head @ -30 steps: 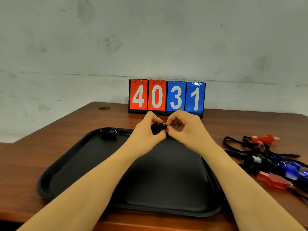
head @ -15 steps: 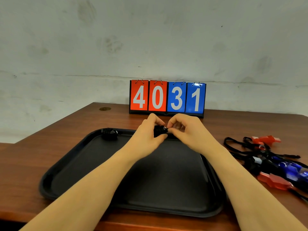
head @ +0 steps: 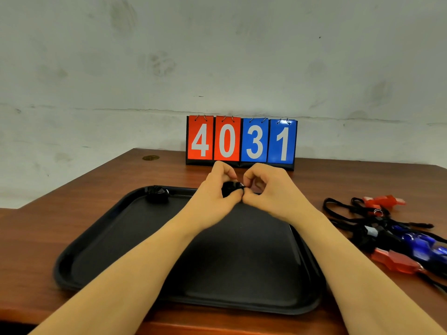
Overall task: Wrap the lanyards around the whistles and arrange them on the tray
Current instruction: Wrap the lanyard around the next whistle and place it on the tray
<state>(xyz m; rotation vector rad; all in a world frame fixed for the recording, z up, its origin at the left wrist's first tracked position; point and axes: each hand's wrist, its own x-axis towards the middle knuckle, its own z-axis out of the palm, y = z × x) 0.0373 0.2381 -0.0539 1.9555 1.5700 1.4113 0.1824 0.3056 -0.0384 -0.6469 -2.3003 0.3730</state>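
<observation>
A black whistle [head: 229,188] wound in its black lanyard is held above the far edge of the black tray [head: 116,238]. My left hand [head: 212,197] grips it between thumb and fingers. My right hand [head: 268,189] pinches its right end, where a small metal ring shows. Another black wrapped whistle [head: 157,194] lies in the tray's far left corner. Right of the tray lie loose whistles with tangled black lanyards [head: 348,213]: a red one [head: 384,201] at the back, a blue one [head: 420,243] and a second red one [head: 396,261] nearer me.
A flip scoreboard [head: 242,141] reading 4031 stands at the back of the brown wooden table [head: 48,226], against a pale wall. A small brass disc [head: 150,157] is set in the table's far left.
Both hands have stayed together on the black whistle with only small finger shifts. The view has tilted slightly.
</observation>
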